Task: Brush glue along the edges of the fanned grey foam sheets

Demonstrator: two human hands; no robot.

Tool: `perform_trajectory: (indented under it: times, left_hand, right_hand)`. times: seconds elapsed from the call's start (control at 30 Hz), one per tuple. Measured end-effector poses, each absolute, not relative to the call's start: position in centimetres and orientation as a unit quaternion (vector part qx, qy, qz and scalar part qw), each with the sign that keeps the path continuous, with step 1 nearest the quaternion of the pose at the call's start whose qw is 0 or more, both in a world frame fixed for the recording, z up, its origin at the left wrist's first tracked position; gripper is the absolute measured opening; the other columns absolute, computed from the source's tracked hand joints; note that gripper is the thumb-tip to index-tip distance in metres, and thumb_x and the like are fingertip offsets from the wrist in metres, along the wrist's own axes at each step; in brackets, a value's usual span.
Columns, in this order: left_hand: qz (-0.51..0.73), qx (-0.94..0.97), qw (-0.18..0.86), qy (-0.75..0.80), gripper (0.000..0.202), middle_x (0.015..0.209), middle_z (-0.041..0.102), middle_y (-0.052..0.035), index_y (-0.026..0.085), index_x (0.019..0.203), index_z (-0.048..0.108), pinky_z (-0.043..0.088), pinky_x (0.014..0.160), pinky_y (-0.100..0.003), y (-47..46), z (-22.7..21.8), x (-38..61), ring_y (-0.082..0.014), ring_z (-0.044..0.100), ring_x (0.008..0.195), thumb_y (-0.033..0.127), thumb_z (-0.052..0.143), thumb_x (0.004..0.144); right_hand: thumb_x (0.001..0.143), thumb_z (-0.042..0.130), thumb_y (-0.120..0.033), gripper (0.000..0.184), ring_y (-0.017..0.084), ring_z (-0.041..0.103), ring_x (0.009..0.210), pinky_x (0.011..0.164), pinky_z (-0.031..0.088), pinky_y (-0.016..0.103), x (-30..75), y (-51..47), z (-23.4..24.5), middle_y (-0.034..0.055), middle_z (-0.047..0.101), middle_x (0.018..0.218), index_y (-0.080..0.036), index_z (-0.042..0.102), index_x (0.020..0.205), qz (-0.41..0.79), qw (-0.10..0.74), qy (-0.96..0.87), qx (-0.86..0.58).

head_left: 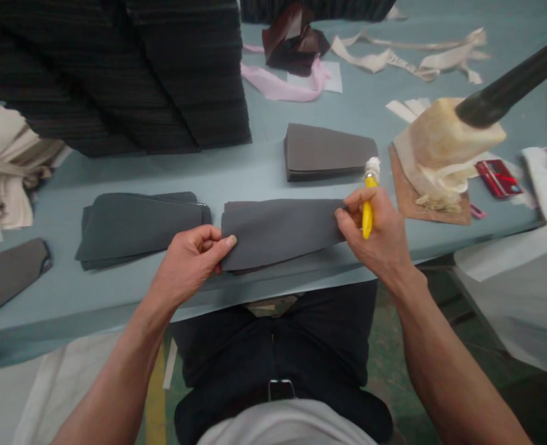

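grey sheet (pixel 282 232) mid-view at table (pixel 250 170) front, left hand (pixel 190 256) pinching its 9 o'clock end, thumb on top, right hand (pixel 379 232) pinching its 2 o'clock corner, also gripping yellow brush (pixel 368 213), bristles toward 12

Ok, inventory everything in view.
Held panel: 1+, grey, front centre
Brush: one, yellow, centre right
Panel pile: one, dark grey, left
Loose panel: 1+, grey, far left
Small stack: one, grey-brown, centre
Tall stacks: several, black, back left
Block: one, cream, right
Tube: one, black, upper right
Board: one, brown, under block
Red item: one, red, right
Pink strip: one, pink, back
Scrap: one, brown, back
Strips: several, cream, back right
Cloth pile: one, cream, left
Table: one, bluish, underneath
Trousers: one pair, dark, bottom
Left hand, right hand: one each, bare, panel's ends
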State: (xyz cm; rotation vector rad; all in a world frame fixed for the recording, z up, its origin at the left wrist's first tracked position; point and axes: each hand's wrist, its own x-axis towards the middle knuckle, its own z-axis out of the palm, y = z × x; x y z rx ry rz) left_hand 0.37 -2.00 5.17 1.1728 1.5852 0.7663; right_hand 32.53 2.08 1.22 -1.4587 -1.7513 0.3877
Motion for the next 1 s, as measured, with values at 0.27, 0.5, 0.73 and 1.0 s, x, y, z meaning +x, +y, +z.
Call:
perform_trajectory:
  times: [0.27, 0.5, 0.73, 1.0]
  left_hand:
    - [0.244, 0.53, 0.438, 0.684, 0.048, 0.052, 0.052, 0.0013, 0.021, 0.06, 0.06, 0.025, 0.047, -0.022, -1.8, 4.5, 0.6, -0.0095, 0.038, 0.05, 0.063, 0.078, 0.074]
    - [0.229, 0.53, 0.426, 0.697, 0.049, 0.053, 0.045, 0.0035, 0.021, 0.059, 0.058, 0.022, 0.049, -0.023, -1.6, 4.0, 0.4, -0.0091, 0.033, 0.051, 0.064, 0.076, 0.073]
    - [0.235, 0.516, 0.438, 0.697, 0.049, 0.053, 0.045, 0.0033, 0.022, 0.061, 0.058, 0.022, 0.049, -0.024, -1.6, 3.5, 0.2, -0.0101, 0.033, 0.051, 0.065, 0.077, 0.074]
    - [0.21, 0.505, 0.443, 0.71, 0.051, 0.056, 0.051, 0.0028, 0.022, 0.065, 0.059, 0.027, 0.052, -0.024, -1.7, 3.5, -0.1, -0.0112, 0.04, 0.053, 0.068, 0.079, 0.076]
  right_hand:
    - [0.089, 0.071, -0.034, 0.018, 0.017, 0.058, 0.065, 0.071, 0.053, 0.034, 32.8, 2.2, -0.2, -0.0012, 0.066, 0.081, -0.027, 0.061, 0.103, 0.154, 0.402, -0.679, -0.596]
    - [0.089, 0.072, -0.037, 0.022, 0.016, 0.06, 0.065, 0.067, 0.049, 0.032, 32.6, 2.4, -1.0, -0.0017, 0.066, 0.082, -0.025, 0.062, 0.105, 0.161, 0.414, -0.663, -0.603]
    - [0.088, 0.07, -0.04, 0.024, 0.015, 0.057, 0.063, 0.066, 0.047, 0.031, 32.6, 2.5, -1.2, -0.0044, 0.063, 0.078, -0.025, 0.06, 0.104, 0.181, 0.404, -0.658, -0.609]
    - [0.09, 0.07, -0.042, 0.026, 0.013, 0.055, 0.062, 0.07, 0.048, 0.032, 32.7, 2.6, -1.6, -0.0051, 0.064, 0.08, -0.025, 0.058, 0.106, 0.206, 0.397, -0.653, -0.611]
